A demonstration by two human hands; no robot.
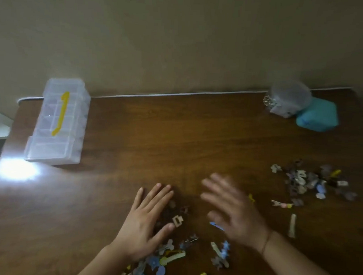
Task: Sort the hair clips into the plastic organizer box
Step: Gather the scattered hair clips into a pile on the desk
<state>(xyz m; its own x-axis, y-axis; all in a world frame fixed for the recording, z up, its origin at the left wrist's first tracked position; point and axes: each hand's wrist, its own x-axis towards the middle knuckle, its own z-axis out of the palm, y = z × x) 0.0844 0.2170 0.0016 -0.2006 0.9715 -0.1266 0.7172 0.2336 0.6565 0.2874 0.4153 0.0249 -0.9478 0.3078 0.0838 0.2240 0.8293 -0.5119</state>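
A clear plastic organizer box [58, 121] with a yellow handle stands shut at the far left of the brown table [155, 136]. Small hair clips lie in two heaps: one near the front edge [171, 255] and one at the right [311, 182]. My left hand [145, 221] lies flat with straight fingers on dark brown clips beside a beige clip [177, 220]. My right hand [233, 208] is blurred, fingers spread, just above the table over a blue clip [216, 225]. Neither hand holds anything.
A turquoise case [318, 116] and a clear bag of small items [288, 100] sit at the far right by the wall. A white cable [178, 94] runs along the table's back edge. A bright glare spot [15, 169] lies at the left. A cream stick-shaped clip [292, 225] lies apart.
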